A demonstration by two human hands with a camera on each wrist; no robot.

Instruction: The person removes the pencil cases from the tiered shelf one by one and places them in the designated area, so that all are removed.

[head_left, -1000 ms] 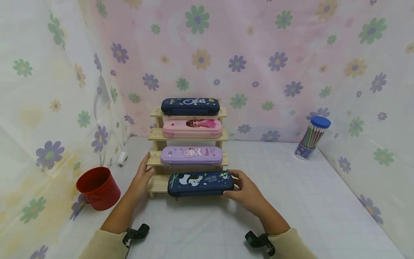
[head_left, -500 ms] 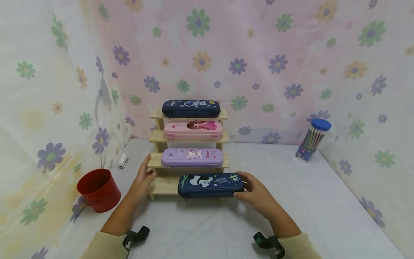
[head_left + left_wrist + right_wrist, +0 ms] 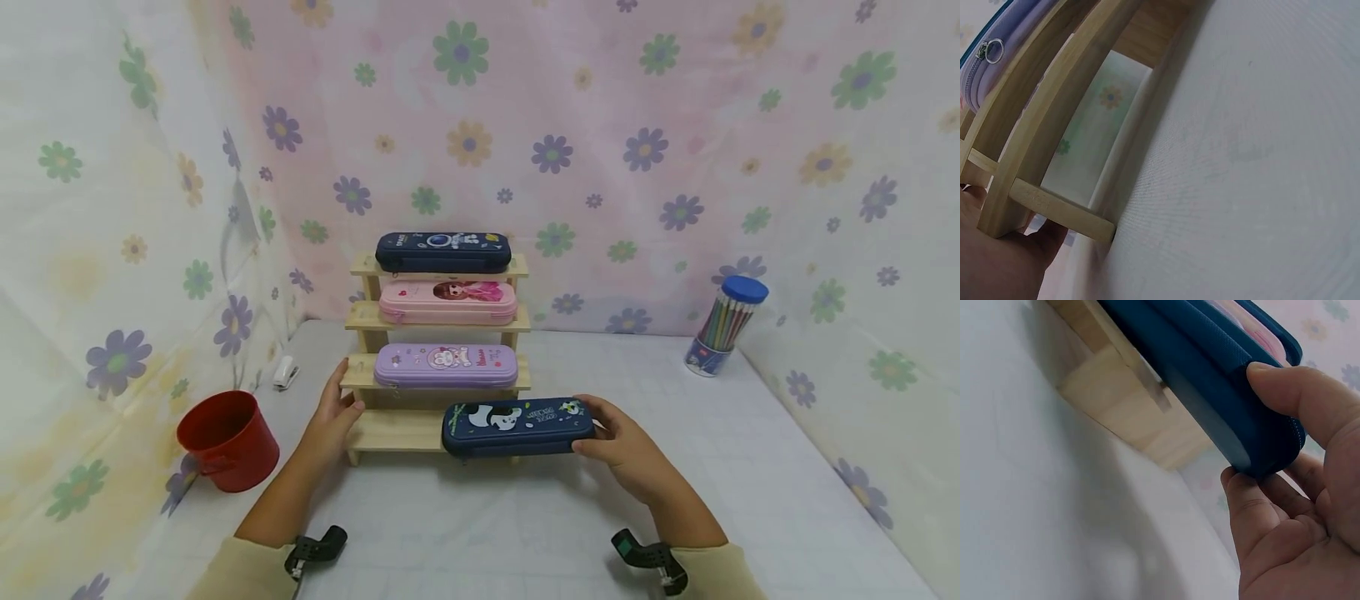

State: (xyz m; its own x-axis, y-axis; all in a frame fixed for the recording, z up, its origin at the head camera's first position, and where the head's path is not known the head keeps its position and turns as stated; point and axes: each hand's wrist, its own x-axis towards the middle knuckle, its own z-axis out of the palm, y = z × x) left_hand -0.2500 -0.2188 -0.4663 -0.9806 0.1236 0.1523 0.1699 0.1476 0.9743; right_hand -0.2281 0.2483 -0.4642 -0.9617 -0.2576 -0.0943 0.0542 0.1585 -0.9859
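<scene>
My right hand [image 3: 626, 446] pinches the right end of a navy pencil case [image 3: 517, 427] with a panda print. In the right wrist view the thumb [image 3: 1291, 384] presses one face of the case [image 3: 1210, 381] and the fingers [image 3: 1254, 503] support the underside. The case sticks out past the right end of the lowest step of a tiered wooden rack [image 3: 393, 431]. At the rack's left end my left hand [image 3: 330, 421] holds the side; in the left wrist view its fingers [image 3: 1047, 240] reach behind the wood. Some fingertips there are hidden.
Higher steps carry a purple pencil case [image 3: 446, 365], a pink one [image 3: 447, 302] and a navy space-print one [image 3: 442, 252]. A red bucket [image 3: 228, 442] stands left, near a small white object [image 3: 285, 372]. At the back right is a blue-lidded tub of pencils [image 3: 722, 325].
My right hand has slid the panda pencil case to the right along the lowest step, baring more of the step's left part. My left hand stays at the rack's side.
</scene>
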